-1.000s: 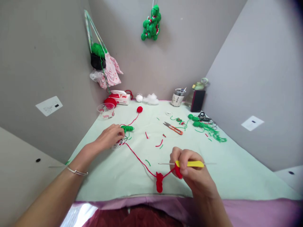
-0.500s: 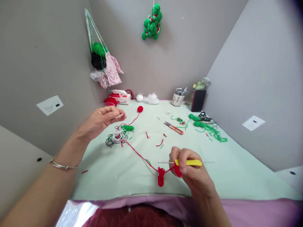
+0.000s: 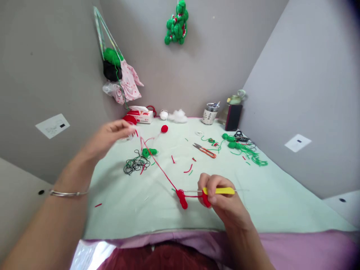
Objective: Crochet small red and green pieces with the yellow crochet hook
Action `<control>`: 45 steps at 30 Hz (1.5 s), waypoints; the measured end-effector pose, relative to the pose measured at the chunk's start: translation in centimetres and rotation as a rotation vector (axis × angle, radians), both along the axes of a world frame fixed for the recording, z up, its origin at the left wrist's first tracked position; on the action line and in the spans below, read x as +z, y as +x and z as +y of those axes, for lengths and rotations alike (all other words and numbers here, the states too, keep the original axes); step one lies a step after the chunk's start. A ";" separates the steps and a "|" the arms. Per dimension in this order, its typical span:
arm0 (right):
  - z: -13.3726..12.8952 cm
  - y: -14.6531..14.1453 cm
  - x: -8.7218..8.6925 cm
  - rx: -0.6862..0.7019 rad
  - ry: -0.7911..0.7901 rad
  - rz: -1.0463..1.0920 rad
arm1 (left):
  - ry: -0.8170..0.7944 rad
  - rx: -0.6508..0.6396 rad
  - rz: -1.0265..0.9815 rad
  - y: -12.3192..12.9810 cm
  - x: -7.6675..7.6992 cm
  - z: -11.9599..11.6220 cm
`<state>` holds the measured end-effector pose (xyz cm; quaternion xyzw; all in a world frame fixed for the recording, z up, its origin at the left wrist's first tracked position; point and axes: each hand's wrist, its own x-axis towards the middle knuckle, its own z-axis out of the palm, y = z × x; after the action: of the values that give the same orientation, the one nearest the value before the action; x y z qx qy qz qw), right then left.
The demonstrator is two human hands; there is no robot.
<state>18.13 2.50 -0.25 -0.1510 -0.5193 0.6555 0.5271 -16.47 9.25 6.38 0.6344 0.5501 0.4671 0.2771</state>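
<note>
My right hand [image 3: 222, 200] is closed around a crochet hook with a yellow handle [image 3: 225, 191], its thin metal shaft pointing left. The same fingers pinch a small red crocheted piece [image 3: 206, 199]. From it a red strand runs left to a hanging red yarn bundle [image 3: 182, 199], then slants up toward my left hand [image 3: 116, 131]. That hand is raised over the left of the table, fingertips pinched on white yarn [image 3: 132, 129], which is smeared by motion. Below it lie a black yarn tangle [image 3: 136, 165] and a green yarn piece [image 3: 149, 152].
Orange-handled thread snips [image 3: 205, 150] lie mid-table among yarn scraps. Green tasselled pieces [image 3: 247, 152] and black scissors [image 3: 240, 136] are at right. Along the back stand a tissue box [image 3: 142, 115], red yarn ball [image 3: 164, 129], white stuffing [image 3: 178, 116], pen tin [image 3: 210, 113] and phone [image 3: 234, 117].
The white yarn tangle has left the tabletop, and my left hand has moved left with white yarn at its fingertips. Red yarn is lifted there too. My right hand keeps its hold.
</note>
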 end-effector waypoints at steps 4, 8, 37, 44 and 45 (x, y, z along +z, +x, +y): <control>0.0 -0.2 -0.1 0.033 -0.023 0.021 | 0.026 -0.091 -0.328 2.1 2.7 0.1; 0.0 -0.4 -0.1 0.047 -0.030 0.011 | 0.107 -0.080 -0.603 3.9 2.7 1.1; -0.5 0.5 -0.4 0.055 -0.063 -0.001 | -0.029 -0.201 0.372 6.4 -4.2 4.4; -0.8 0.7 -0.6 0.065 -0.070 -0.011 | -0.081 -0.325 0.484 9.0 -6.2 2.0; -0.9 0.7 -0.6 0.065 -0.068 -0.018 | -0.079 -0.332 0.498 9.2 -6.4 1.9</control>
<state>18.83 1.63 -0.84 -0.1577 -0.5061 0.6881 0.4955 -7.22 11.17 0.01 0.7995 0.5075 0.2237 0.2306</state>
